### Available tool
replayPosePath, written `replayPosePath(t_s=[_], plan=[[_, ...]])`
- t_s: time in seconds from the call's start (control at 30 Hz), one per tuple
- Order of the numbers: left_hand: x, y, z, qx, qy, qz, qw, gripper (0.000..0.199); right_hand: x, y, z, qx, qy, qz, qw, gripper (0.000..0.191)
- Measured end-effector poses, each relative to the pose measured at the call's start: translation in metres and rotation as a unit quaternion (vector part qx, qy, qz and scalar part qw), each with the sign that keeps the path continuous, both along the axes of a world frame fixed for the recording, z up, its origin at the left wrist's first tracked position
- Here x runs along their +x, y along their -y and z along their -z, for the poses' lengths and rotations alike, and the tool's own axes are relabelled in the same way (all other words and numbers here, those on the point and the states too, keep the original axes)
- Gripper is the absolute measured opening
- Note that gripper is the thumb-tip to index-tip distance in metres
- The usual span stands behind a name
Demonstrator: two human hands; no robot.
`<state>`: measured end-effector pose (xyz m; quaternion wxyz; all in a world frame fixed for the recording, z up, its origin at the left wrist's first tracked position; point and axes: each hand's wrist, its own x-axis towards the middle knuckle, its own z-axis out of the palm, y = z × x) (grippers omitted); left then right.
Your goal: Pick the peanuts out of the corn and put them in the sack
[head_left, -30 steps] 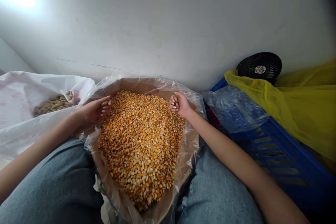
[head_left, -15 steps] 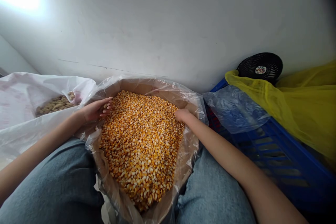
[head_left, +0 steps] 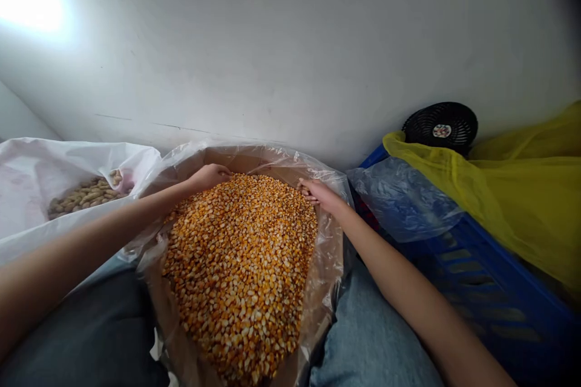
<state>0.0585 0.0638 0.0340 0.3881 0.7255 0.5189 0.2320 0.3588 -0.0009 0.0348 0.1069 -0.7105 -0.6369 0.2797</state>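
Note:
Orange and white corn kernels (head_left: 245,266) fill a plastic-lined bag (head_left: 324,260) between my knees. My left hand (head_left: 211,176) is at the far left edge of the kernels, fingers bent down and together; whatever is in them is hidden. At the far right edge of the pile is my right hand (head_left: 316,192), with its thumb and fingers curled near the liner. What the right fingers hold, if anything, is too small to make out.
Peanuts in shells (head_left: 88,195) lie in a white sack (head_left: 22,178) at the left. To the right stands a blue crate (head_left: 499,260) with clear plastic (head_left: 403,196), yellow mesh (head_left: 535,205) and a black fan (head_left: 442,129). A pale wall (head_left: 272,48) rises behind.
My left hand has moved right and inward, from the bag's left side to the far edge of the corn. My right hand has lifted slightly, showing its fingers. The view has shifted a little.

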Motion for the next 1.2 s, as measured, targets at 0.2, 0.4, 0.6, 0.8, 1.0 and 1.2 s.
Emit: replayPosePath(t_s=[0.2,0.4,0.6,0.8,1.0,1.2], plan=[[0.095,-0.032,0.017,0.138,-0.289,0.111,0.941,0.032,0.011,-0.002,-0.016,0.05,-0.475,0.1,0.873,0.026],[0.119,-0.056,0.037,0.134,-0.339,0.142,0.92,0.016,0.005,-0.008,-0.012,0.022,-0.297,0.103,0.949,0.041],[0.103,-0.064,0.045,0.108,-0.37,0.178,0.906,0.022,-0.003,-0.015,0.02,-0.075,0.103,0.078,0.989,0.028],[0.101,-0.061,0.04,0.09,-0.389,0.179,0.899,0.031,-0.015,-0.022,0.047,-0.148,0.224,0.073,0.961,0.031],[0.101,-0.063,0.044,0.058,-0.367,0.165,0.914,0.037,-0.011,-0.027,0.048,-0.147,0.2,0.081,0.965,0.03],[0.091,-0.071,0.035,-0.024,-0.235,0.183,0.954,0.039,-0.004,-0.033,0.037,-0.14,-0.008,0.119,0.983,0.019]])
